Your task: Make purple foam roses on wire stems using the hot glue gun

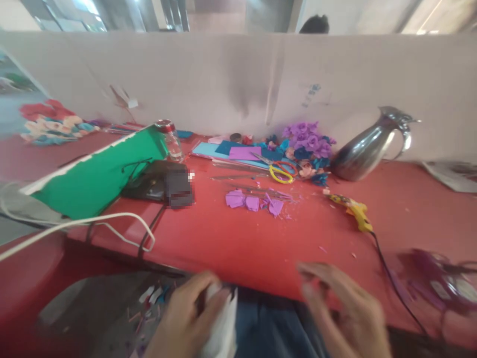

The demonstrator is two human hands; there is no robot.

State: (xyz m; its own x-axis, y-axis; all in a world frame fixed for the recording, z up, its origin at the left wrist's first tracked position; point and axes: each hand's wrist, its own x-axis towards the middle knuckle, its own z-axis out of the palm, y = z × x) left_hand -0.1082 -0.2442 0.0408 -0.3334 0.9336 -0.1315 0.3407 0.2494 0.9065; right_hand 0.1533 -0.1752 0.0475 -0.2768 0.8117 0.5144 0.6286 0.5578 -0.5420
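Pale light glows above the partition (156, 74) and glints off a steel jug (363, 150) as your left hand (184, 315) and right hand (357, 311) blur and wide-angle stretch smears the edges.

Over on the right of the red desk (257, 243), a shiny steel jug (361, 149) stands near the pale wall (179, 74), with a printed sheet (452, 176) lying beyond it! Below, a maroon object (443, 283), too blurred to name for certain. Swing left: a red-lidded clear jar (173, 144) by the end of a green panel (89, 181), a white cable (126, 215) looping in front, and red, cream and blue flowers (55, 122) bunched at far left!
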